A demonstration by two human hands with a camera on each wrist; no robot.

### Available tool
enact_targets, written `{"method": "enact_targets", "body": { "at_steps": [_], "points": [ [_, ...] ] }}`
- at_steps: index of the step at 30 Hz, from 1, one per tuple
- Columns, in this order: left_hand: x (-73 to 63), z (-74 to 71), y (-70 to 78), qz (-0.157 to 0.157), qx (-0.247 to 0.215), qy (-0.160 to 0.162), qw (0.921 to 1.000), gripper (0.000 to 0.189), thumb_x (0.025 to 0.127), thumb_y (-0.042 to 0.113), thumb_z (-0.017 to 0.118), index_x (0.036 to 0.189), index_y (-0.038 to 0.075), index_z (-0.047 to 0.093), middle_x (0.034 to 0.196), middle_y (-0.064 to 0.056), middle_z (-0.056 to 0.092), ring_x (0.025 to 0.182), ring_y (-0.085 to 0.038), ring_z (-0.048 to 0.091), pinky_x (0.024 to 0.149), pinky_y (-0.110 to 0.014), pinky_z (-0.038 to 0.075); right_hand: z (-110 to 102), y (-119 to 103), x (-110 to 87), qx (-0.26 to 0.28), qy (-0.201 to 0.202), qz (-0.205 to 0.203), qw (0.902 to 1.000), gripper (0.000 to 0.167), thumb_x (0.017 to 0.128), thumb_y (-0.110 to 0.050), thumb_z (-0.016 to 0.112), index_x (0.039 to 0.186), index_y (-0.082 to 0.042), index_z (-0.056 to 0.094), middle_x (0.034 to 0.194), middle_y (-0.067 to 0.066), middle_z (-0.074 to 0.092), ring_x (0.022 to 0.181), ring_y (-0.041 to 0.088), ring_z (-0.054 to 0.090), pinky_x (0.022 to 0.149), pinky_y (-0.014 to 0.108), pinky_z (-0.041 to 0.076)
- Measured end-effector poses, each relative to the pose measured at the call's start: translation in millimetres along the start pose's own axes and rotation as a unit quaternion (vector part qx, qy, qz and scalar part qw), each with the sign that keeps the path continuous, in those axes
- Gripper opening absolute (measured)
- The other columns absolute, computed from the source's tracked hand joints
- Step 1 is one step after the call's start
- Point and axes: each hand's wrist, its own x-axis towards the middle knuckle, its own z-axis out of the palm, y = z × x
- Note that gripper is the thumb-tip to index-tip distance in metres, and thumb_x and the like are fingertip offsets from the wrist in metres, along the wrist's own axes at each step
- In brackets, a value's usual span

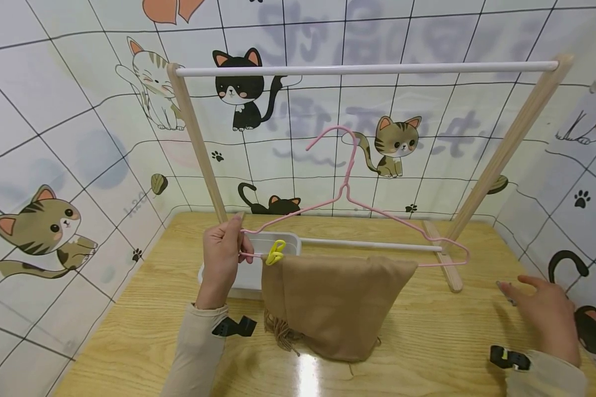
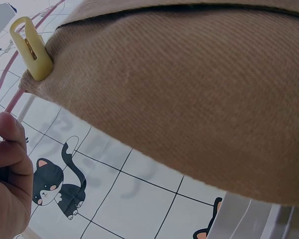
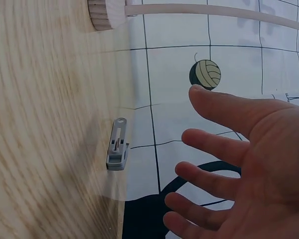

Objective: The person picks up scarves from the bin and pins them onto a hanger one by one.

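Observation:
My left hand (image 1: 222,256) grips the left end of a pink wire hanger (image 1: 346,176), held up over the table. Over its lower bar hangs a folded brown fringed scarf (image 1: 338,303). A yellow clothespin (image 1: 275,252) pinches the scarf to the bar close to my left fingers; the left wrist view shows this clothespin (image 2: 32,50) too. At the right side of the table, my right hand (image 1: 546,311) hovers with fingers spread and holds nothing. In the right wrist view, a grey clothespin (image 3: 117,144) lies on the table, apart from that hand's fingertips.
A drying rack with a white top rail (image 1: 367,69) and wooden legs (image 1: 506,149) stands behind the hanger. Behind the scarf, a white plastic tray (image 1: 250,286) sits at the left. Cat-printed sheeting (image 1: 318,105) surrounds the wooden table (image 1: 144,309).

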Motion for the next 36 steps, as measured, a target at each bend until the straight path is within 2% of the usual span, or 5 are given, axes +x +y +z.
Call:
{"method": "enact_targets", "body": {
  "at_steps": [14,20,25,30,36],
  "points": [
    [-0.3,-0.4,-0.8,0.003,0.0,-0.003,1.0,0.065,0.107,0.029,0.053,0.055,-0.008,0.041,0.043,-0.007,0.054,0.033,-0.014,0.048,0.036,-0.024,0.031,6,12,13.2,-0.045,-0.081,0.007,0.9957,0.093,0.101,-0.066,0.039,0.148,0.013,0.029,0.148,0.049,0.022,0.131,0.068,0.028,0.104,0.075,0.03],
    [0.4,-0.3,1.0,-0.001,0.003,-0.003,1.0,0.065,0.107,0.03,0.053,0.055,-0.008,0.042,0.043,-0.007,0.054,0.033,-0.014,0.048,0.036,-0.024,0.032,9,14,16.8,-0.034,-0.112,0.014,0.993,0.098,0.099,-0.07,0.037,0.15,0.013,0.026,0.15,0.049,0.017,0.133,0.069,0.022,0.105,0.076,0.027],
    [-0.3,0.3,2.6,-0.004,0.005,-0.005,1.0,0.064,0.107,0.029,0.053,0.055,-0.007,0.041,0.044,-0.007,0.054,0.034,-0.014,0.048,0.037,-0.023,0.032,12,21,18.5,-0.036,-0.139,-0.021,0.9894,0.094,0.102,-0.065,0.037,0.148,0.016,0.027,0.148,0.049,0.021,0.13,0.069,0.027,0.101,0.075,0.032],
    [-0.1,0.1,2.6,-0.002,0.001,-0.008,1.0,0.064,0.107,0.028,0.053,0.055,-0.008,0.041,0.043,-0.006,0.054,0.034,-0.013,0.048,0.036,-0.023,0.032,16,24,21.7,-0.052,-0.122,-0.055,0.9897,0.084,0.104,-0.058,0.042,0.141,0.017,0.035,0.144,0.049,0.028,0.126,0.068,0.034,0.099,0.072,0.037],
    [0.1,-0.1,0.9,-0.005,-0.001,-0.004,1.0,0.064,0.107,0.028,0.053,0.056,-0.009,0.042,0.043,-0.007,0.054,0.034,-0.013,0.047,0.037,-0.022,0.032,19,24,21.0,-0.061,-0.089,-0.053,0.9927,0.076,0.103,-0.052,0.049,0.136,0.015,0.042,0.142,0.048,0.033,0.125,0.066,0.037,0.1,0.071,0.037]
  ]
}}
